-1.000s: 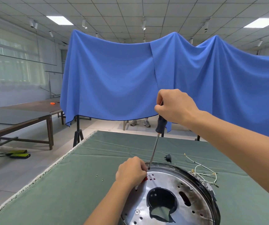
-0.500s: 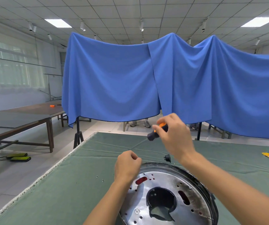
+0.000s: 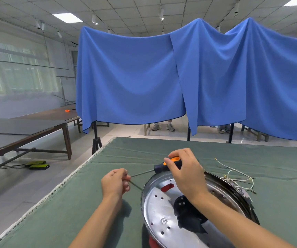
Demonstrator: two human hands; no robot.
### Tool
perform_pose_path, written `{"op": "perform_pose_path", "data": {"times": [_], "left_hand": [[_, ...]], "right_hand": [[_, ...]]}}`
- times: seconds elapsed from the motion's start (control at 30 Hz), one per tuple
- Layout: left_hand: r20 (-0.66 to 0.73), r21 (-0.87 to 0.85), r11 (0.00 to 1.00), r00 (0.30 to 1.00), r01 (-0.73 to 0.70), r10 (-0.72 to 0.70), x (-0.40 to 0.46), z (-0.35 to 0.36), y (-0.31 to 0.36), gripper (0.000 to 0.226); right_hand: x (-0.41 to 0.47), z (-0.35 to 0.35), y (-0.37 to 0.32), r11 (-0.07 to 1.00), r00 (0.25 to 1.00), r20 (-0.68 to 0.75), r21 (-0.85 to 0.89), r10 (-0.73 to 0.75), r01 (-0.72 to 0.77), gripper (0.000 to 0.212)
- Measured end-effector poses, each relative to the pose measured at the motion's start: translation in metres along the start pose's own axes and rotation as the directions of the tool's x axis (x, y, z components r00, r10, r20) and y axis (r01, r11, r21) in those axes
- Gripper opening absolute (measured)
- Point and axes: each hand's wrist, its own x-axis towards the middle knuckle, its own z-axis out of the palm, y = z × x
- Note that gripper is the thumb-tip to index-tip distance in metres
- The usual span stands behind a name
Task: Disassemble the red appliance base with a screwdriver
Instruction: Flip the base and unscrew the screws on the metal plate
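Screwdriver [image 3: 160, 168] near-horizontal, tip pointing left. Handle gripped by right hand [image 3: 185, 172]; tip pinched by left hand [image 3: 114, 182]. Held just above red appliance base [image 3: 194, 212].

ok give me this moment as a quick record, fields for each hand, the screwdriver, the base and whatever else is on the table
left hand: fingers curled, pinching at the screwdriver tip
right hand: grips the screwdriver handle
screwdriver: lying nearly level, shaft pointing left, off the plate
base: red shell low in view, under a shiny metal plate with holes and one screw
wires: loose, right of the base
table: green cloth
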Motion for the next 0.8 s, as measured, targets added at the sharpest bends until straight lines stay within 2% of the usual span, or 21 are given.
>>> {"op": "perform_pose_path", "data": {"times": [0.13,0.27,0.4,0.57,0.8], "left_hand": [[0.030,0.057,0.998,1.000,0.002,-0.004,0.000,-0.017,-0.017,0.016],[0.100,0.172,0.982,0.993,-0.081,0.064,0.001,-0.030,-0.021,0.014],[0.099,0.242,0.963,0.990,-0.121,0.100,0.004,-0.032,-0.020,0.015],[0.106,0.380,0.909,0.984,-0.172,0.142,0.006,-0.033,-0.030,0.022],[0.064,0.433,0.876,0.977,-0.212,0.205,0.013,-0.042,-0.031,0.019]], "right_hand": [[-0.006,-0.001,0.003,0.997,0.997,0.061,-0.053,-0.045,0.049,0.011],[-0.007,-0.003,0.001,0.985,0.995,0.057,-0.146,-0.084,0.092,0.011],[-0.004,-0.005,0.000,0.976,0.998,0.049,-0.211,-0.049,0.059,0.012],[-0.008,-0.006,0.001,0.957,0.984,0.179,-0.286,-0.002,0.054,0.010],[-0.012,-0.004,0.002,0.972,0.967,0.242,-0.233,0.083,-0.025,0.010]]}}
